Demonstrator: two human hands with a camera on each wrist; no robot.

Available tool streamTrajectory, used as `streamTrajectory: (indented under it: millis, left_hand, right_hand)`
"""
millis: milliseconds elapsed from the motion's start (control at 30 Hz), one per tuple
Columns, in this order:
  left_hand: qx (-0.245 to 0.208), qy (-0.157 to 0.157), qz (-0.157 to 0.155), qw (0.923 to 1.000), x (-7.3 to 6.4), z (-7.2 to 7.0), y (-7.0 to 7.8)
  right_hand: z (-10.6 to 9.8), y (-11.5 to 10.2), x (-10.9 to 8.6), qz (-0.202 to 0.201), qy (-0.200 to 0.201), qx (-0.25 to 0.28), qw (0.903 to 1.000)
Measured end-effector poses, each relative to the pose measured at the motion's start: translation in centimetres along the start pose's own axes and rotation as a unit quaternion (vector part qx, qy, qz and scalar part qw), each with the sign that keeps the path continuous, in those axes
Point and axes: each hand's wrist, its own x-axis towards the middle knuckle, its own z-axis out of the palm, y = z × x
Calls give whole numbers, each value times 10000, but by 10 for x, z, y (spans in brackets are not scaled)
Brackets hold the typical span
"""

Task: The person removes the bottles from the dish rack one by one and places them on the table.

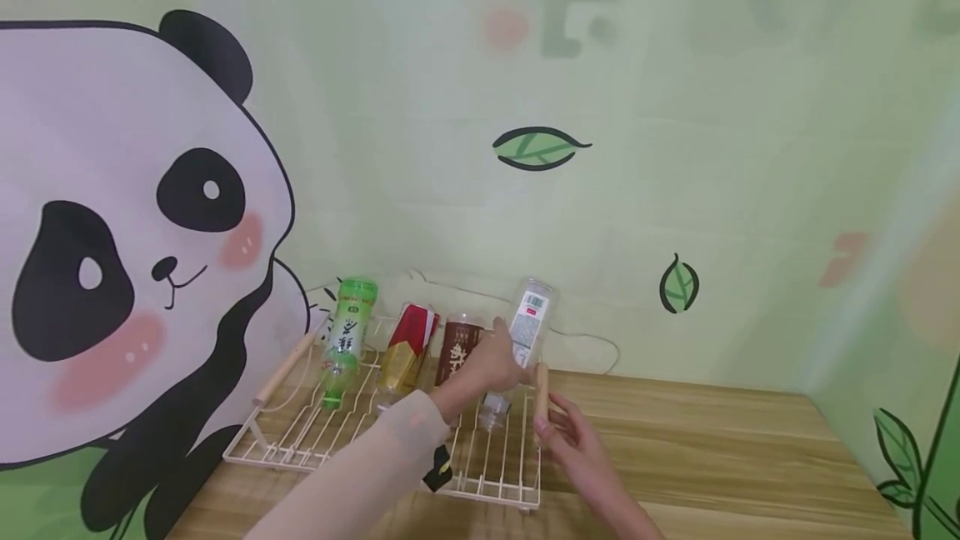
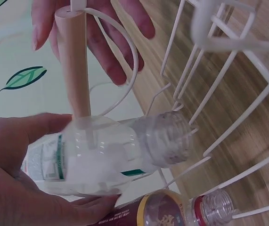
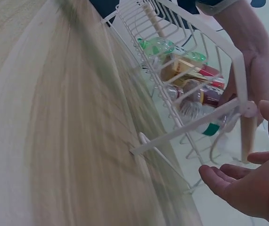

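My left hand [image 1: 491, 361] holds a clear plastic bottle [image 2: 103, 150] at the right end of a white wire rack [image 1: 300, 465]. The left thumb and fingers lie on either side of the bottle, whose uncapped neck points down at the rack's wires. A white label [image 1: 529, 319] shows on its body. My right hand [image 3: 252, 183] is at the wooden handle [image 1: 542, 394] on the rack's right end, with fingers loosely spread around it. Beside the held bottle, a dark red-brown labelled bottle [image 1: 456, 344] leans neck-down in the rack.
Farther left in the rack lean a red and gold labelled bottle [image 1: 408, 348] and a green bottle [image 1: 348, 332]. Another wooden handle [image 1: 285, 369] is at the left end. The rack stands on a wooden table [image 1: 675, 448] before a panda-printed backdrop [image 1: 420, 148].
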Motion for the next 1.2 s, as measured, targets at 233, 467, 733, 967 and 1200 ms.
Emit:
streamTrajectory:
  millis: [233, 467, 733, 967, 1200]
  left_hand:
    - [33, 306, 394, 9987, -2, -10, 8]
    - [-117, 356, 924, 9950, -13, -24, 21]
    - [552, -7, 1582, 9859, -23, -32, 17]
    - [1686, -318, 2571, 9510, -40, -37, 23]
    - [2597, -307, 3050, 9157, -47, -40, 31]
  right_hand:
    - [-24, -21, 5, -267, 268, -591, 9975]
    - [-70, -67, 10, -793, 629, -2132, 9717]
    - [-113, -127, 4, -1688, 888, -3370, 9220]
    - [-115, -162, -1, -2191, 568, -4594, 8589]
    - [-93, -167, 2, -2605, -433, -5663, 7808]
